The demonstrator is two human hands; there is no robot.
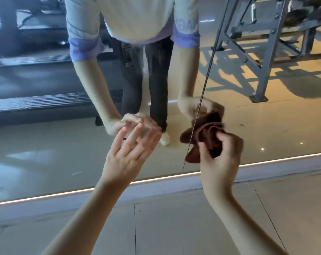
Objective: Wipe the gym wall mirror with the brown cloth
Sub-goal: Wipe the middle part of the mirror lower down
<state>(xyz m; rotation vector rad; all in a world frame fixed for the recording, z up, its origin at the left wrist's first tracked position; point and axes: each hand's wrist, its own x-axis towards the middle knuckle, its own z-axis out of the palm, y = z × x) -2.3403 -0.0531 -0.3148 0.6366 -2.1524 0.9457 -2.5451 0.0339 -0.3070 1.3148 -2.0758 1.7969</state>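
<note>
Underfoot: tiled floor (174,227), meeting the lit strip (156,179) below the glass.
Your left hand (127,155): fingers spread wide, holding nothing, tips at the mirror (45,144); I can't tell if they touch it.
Your right hand (220,159): fingers curled round the bunched brown cloth (205,133).
Cloth position: low on the mirror, at the panel seam (204,89).
Progress: likely mid-wipe along the bottom; no cleaned patch shows, so assume the upper glass is left.

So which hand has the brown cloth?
The right hand, with its fingers curled around the bunched brown cloth. The left hand is by the mirror with straight, spread fingers and holds nothing.
</note>
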